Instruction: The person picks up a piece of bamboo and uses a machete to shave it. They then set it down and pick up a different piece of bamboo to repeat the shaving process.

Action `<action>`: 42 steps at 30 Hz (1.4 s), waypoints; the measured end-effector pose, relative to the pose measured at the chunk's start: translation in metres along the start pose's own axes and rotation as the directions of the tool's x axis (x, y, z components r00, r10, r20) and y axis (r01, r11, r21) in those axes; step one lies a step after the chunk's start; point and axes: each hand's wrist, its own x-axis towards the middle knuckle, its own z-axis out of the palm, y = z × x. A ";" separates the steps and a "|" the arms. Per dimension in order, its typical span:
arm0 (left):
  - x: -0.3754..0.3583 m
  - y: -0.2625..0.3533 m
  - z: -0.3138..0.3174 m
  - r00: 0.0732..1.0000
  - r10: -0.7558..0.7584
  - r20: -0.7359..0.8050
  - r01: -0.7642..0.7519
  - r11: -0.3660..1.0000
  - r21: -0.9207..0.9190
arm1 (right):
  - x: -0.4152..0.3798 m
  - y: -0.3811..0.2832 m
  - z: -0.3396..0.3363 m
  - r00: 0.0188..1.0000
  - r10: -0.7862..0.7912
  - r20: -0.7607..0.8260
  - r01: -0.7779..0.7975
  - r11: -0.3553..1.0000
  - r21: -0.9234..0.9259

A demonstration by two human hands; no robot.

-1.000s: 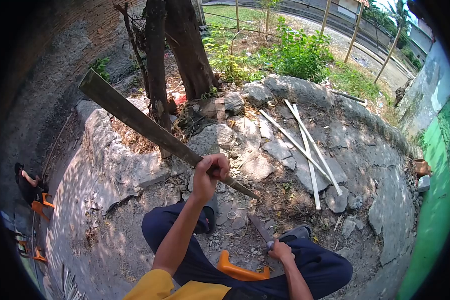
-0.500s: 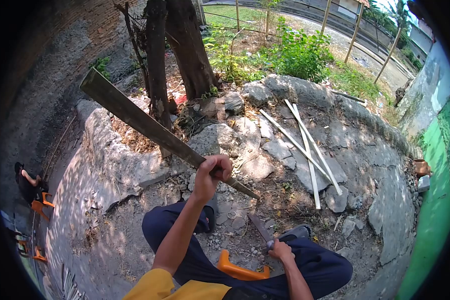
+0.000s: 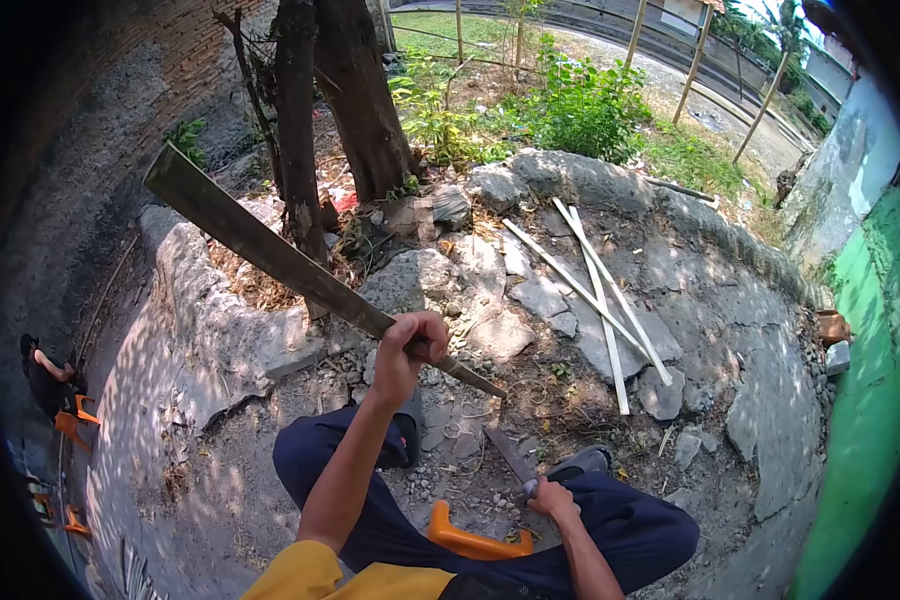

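Observation:
A long split bamboo piece [image 3: 260, 240], dark and weathered, slants from the upper left down to the middle of the view. My left hand [image 3: 408, 352] is wrapped around it nearer its lower, narrower end. Low between my knees, my right hand [image 3: 552, 497] grips the handle of a machete [image 3: 511, 457], whose blade points up and to the left over the rubble. Blade and bamboo are apart. Several pale, thin strips [image 3: 600, 295] lie crossed on the broken concrete ahead of my right hand.
An orange plastic stool [image 3: 475, 538] shows between my legs. Tree trunks [image 3: 365, 110] rise beyond a low broken concrete edge [image 3: 210, 320]. A green wall [image 3: 870, 400] stands at the right. Far left, a person [image 3: 48, 375] sits on an orange chair [image 3: 72, 425].
The whole scene has shifted slightly to the left as the camera turned. Both hands keep their grips, with hardly any other movement.

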 end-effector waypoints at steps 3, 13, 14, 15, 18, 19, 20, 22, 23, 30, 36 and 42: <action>0.000 -0.004 -0.004 1.000 -0.001 0.010 0.001 1.000 -0.017 | 0.001 0.001 0.001 1.000 0.005 0.013 -0.005 1.000 0.003; 0.002 -0.004 -0.003 1.000 0.003 0.014 -0.003 0.999 -0.046 | 0.001 0.001 0.000 1.000 0.001 0.008 -0.001 1.000 0.002; 0.002 -0.003 -0.002 0.999 0.028 0.033 -0.026 0.999 -0.047 | 0.001 0.001 0.000 1.000 -0.001 0.005 0.001 1.000 0.003; 0.002 -0.002 -0.001 0.997 0.052 0.051 -0.049 0.998 -0.048 | 0.001 0.001 0.000 1.000 -0.001 0.004 0.001 1.000 0.003; 0.003 -0.015 -0.007 0.984 0.143 0.104 -0.132 0.986 -0.102 | 0.004 0.003 0.003 1.000 -0.002 -0.002 0.002 1.000 0.000; 0.003 -0.014 -0.005 0.984 0.144 0.105 -0.133 0.986 -0.103 | 0.003 0.003 0.002 1.000 -0.002 -0.002 0.002 1.000 0.002; 0.003 -0.013 -0.001 0.983 0.154 0.096 -0.140 0.981 -0.137 | 0.003 0.003 0.002 1.000 -0.002 -0.002 0.002 1.000 0.004; 0.004 -0.011 0.002 0.983 0.164 0.087 -0.148 0.974 -0.171 | 0.003 0.002 0.000 1.000 -0.002 0.018 0.002 1.000 0.011; 0.005 -0.010 0.002 0.983 0.158 0.089 -0.141 0.976 -0.167 | 0.003 0.002 -0.001 0.999 -0.001 0.039 0.000 1.000 0.018; 0.009 -0.004 0.005 0.986 0.163 0.025 -0.157 0.975 -0.160 | 0.005 0.005 0.002 1.000 -0.007 -0.003 0.007 1.000 0.002; 0.008 0.000 0.005 0.983 0.181 0.012 -0.174 0.961 -0.215 | 0.005 0.005 0.003 1.000 -0.004 0.005 0.004 1.000 0.004; 0.007 -0.001 0.005 0.987 0.161 0.018 -0.153 0.964 -0.217 | 0.001 0.003 -0.002 0.999 -0.020 0.025 0.019 1.000 0.009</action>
